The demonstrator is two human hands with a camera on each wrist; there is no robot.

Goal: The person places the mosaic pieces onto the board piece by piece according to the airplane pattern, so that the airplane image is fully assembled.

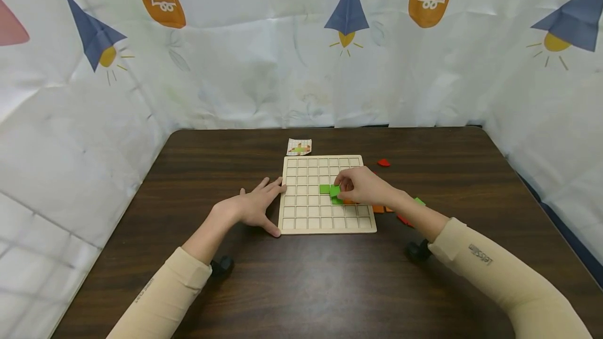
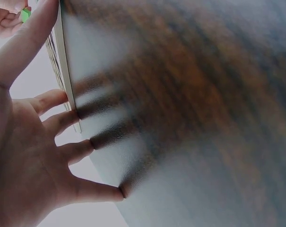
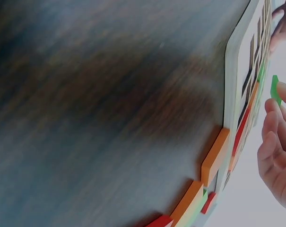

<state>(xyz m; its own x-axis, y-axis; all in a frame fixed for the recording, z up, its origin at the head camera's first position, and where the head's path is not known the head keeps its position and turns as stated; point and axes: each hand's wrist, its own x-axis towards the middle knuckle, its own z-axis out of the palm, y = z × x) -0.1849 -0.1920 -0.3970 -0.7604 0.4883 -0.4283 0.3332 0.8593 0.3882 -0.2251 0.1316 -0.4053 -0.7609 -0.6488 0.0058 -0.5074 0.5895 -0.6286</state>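
A pale wooden grid board (image 1: 301, 213) lies on the dark table. My left hand (image 1: 252, 205) is spread along its left edge, thumb at the near corner and fingertips at the side; the left wrist view shows some fingertips on the tabletop. Over the middle of the board, my right hand (image 1: 365, 186) pinches a green tile (image 1: 334, 191) between thumb and fingers. In the right wrist view this green tile (image 3: 275, 90) is tilted, raised above the board. Another green tile (image 1: 324, 189) sits in a square beside it, and orange tiles lie partly hidden under the right hand.
Beyond the board's far left corner lies a small pattern card (image 1: 299, 147). A red piece (image 1: 383, 162) rests past the right edge. Loose orange tiles (image 1: 378, 209), with red and green ones, lie along the right side, partly behind the right forearm.
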